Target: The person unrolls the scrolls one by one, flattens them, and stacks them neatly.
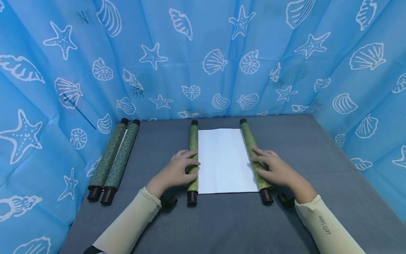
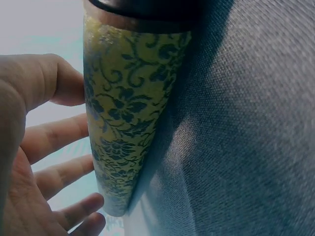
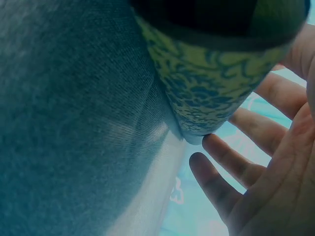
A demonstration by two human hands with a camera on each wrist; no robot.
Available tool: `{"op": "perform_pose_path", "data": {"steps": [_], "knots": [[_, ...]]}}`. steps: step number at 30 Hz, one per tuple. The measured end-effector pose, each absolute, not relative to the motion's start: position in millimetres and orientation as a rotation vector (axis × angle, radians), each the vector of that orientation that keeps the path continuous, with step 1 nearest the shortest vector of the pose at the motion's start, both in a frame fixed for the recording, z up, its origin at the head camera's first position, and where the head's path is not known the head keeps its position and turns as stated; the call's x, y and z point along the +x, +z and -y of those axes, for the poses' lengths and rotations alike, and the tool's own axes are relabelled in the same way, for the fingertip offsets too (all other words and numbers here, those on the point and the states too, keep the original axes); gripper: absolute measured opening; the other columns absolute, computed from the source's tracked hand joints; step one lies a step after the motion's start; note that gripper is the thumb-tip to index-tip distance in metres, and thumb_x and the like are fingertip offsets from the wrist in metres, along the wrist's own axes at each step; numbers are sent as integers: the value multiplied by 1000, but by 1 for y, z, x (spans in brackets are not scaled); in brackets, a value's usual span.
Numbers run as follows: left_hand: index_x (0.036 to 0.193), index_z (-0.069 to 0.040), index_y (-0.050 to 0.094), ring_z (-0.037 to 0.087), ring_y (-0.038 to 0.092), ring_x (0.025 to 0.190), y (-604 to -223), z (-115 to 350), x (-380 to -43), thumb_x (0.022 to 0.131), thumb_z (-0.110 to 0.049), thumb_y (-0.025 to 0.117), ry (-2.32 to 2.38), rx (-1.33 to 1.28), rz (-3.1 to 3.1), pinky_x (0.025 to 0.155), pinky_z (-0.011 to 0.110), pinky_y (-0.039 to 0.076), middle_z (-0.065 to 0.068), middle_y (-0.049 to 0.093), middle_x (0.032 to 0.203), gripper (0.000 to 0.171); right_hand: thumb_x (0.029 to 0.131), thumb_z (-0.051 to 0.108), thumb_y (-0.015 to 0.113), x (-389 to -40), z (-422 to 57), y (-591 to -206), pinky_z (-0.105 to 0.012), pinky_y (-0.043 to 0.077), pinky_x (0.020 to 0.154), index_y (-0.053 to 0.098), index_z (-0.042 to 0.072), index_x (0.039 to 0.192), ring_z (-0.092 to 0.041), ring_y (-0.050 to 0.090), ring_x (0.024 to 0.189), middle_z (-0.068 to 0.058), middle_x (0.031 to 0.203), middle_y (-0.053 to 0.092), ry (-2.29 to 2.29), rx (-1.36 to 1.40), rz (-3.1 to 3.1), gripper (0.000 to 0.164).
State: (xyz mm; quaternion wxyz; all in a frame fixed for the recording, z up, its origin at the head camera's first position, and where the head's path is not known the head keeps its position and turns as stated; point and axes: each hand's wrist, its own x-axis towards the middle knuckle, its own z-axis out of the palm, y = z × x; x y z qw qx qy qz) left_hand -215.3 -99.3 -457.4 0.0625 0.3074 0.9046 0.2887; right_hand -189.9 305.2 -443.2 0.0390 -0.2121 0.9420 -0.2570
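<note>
A scroll lies partly unrolled, its white paper (image 1: 223,160) spread between two yellow-green rollers with dark ends. My left hand (image 1: 179,168) rests across the left roller (image 1: 193,141), fingers and thumb touching its top; the left wrist view shows the floral pattern on this roller (image 2: 123,103) and fairly straight fingers (image 2: 59,135) against it. On the other side, my right hand (image 1: 273,167) lays its fingers over the right roller (image 1: 248,137). In the right wrist view its fingers (image 3: 261,128) are spread along the patterned roller (image 3: 202,88); the thumb is mostly hidden.
To the left lies a second scroll, darker green, its two rollers (image 1: 108,158) side by side with a thin strip of white between them. Grey cloth (image 1: 228,225) covers the table. A blue curtain (image 1: 196,70) with shells and starfish hangs behind and at both sides.
</note>
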Motion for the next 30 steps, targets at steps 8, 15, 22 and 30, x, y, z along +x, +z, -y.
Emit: {"op": "perform_pose_path", "data": {"steps": [8,15,22,30], "knots": [[134,-18,75,41,34,156,-460,104,-216,101,-37,71,858,934,-2768,124,73,24,9,43,169,38,103,14,65,-188,-311,-442,-75,40,109,71,9,140,-53,36,148,-22,170,37,-746,-644,-2893,37],[134,-23,73,38,33,157,-462,108,-217,94,-52,79,824,896,-2789,125,70,26,6,42,169,51,102,21,72,-186,-315,-441,-75,41,108,68,8,143,-56,37,147,-24,169,36,-708,-647,-2905,43],[135,-19,73,38,34,156,-464,111,-215,95,-40,78,858,887,-2786,124,71,26,6,42,169,45,105,20,68,-186,-317,-442,-77,39,109,63,7,148,-56,35,148,-25,170,35,-712,-628,-2902,46],[133,-16,75,43,31,156,-463,116,-213,97,-28,71,941,906,-2756,123,76,23,8,41,170,38,104,11,59,-189,-324,-442,-76,38,109,65,6,146,-56,35,148,-24,170,35,-729,-625,-2893,43]]}}
